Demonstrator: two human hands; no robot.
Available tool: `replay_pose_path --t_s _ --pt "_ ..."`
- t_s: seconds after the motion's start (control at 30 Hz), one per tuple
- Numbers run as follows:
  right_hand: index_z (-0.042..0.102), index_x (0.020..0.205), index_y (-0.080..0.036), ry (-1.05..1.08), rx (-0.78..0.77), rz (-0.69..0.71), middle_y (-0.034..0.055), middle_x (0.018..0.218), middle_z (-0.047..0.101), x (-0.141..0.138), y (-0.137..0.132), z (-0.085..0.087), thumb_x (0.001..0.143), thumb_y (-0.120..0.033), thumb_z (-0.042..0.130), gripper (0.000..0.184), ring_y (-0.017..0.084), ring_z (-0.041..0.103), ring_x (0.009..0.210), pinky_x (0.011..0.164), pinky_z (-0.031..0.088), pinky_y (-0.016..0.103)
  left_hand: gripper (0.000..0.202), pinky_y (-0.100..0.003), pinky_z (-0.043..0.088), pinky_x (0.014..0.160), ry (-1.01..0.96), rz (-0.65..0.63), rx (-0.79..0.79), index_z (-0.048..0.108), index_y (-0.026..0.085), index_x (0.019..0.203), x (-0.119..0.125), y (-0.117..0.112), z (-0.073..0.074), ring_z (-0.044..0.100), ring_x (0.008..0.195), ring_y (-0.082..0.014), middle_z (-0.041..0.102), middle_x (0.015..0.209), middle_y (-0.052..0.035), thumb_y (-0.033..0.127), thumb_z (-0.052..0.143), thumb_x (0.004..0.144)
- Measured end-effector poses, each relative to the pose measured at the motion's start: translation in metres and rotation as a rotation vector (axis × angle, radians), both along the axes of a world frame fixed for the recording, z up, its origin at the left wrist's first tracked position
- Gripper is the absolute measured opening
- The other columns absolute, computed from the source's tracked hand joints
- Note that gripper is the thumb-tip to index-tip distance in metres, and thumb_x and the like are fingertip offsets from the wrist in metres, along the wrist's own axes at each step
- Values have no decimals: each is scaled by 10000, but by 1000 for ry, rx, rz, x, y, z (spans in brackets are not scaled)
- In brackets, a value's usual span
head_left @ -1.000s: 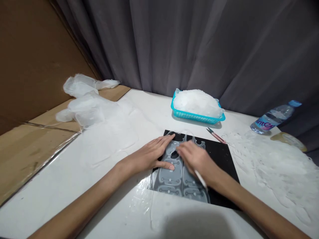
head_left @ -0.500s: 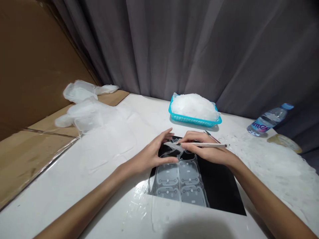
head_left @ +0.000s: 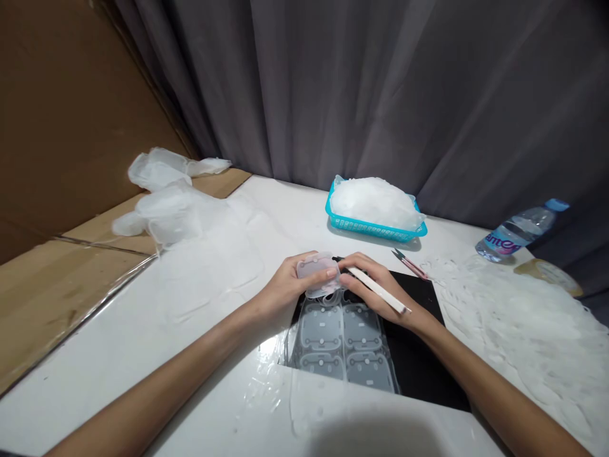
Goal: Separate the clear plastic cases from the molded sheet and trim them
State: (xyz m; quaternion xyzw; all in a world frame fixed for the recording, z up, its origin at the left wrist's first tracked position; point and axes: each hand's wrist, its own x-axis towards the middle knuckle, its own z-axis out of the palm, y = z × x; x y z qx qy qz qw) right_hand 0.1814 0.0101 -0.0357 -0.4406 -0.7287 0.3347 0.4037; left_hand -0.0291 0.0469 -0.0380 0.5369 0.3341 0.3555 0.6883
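Observation:
My left hand [head_left: 290, 282] pinches a small translucent silicone piece [head_left: 316, 270] with rounded corners, thumb on top, raised above a black mat [head_left: 419, 355]. Close beside it, my right hand [head_left: 373, 282] is closed on a slim white pen-like tool [head_left: 378, 290], its back end slanting down to the right. The tool's tip is hard to make out near the piece's right edge. Below the hands, a clear moulded sheet [head_left: 321, 327] with several rounded rectangular sections lies partly on the mat and partly on the white table [head_left: 228, 387].
A blue basket [head_left: 375, 228] heaped with translucent pieces stands at the back. Pink-handled thread snips [head_left: 410, 263] lie right of the hands. Farther right are a water bottle [head_left: 521, 231], a roll of tape [head_left: 549, 276] and clear scraps [head_left: 528, 336]. More translucent pieces [head_left: 174, 212] lie left, near cardboard [head_left: 61, 304].
My left hand has taken up the small piece from the sheet's upper part. My right hand has shifted slightly left, and the tool's back end has swung downward. The snips now show fully.

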Motion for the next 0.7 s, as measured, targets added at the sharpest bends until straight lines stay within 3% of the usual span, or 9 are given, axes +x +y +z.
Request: replay_pose_path --t_s 0.17,0.5,0.7 --pt "699 943 -206 91 -281 9 -30 767 596 -2 -7 -6 943 -467 682 261 127 509 674 620 394 250 298 -257 460 626 22 37 27 674 155 838 -1 1 2 583 683 -139 594 752 9 406 834 831" --pt "676 897 -203 111 -228 -23 -11 788 571 -10 -11 -18 953 -457 658 261 138 490 700 636 383 264 284 -247 443 569 133 66 133 638 159 811 -4 3 0 534 637 -125 552 702 18 391 793 867" --pt "676 963 -200 173 -241 -33 -8 811 588 -15 -12 -27 954 -476 646 278 140 508 720 668 407 268 288 -262 533 516 166 33 189 611 190 920 -5 1 -6 610 643 -155 578 755 6 460 707 932"
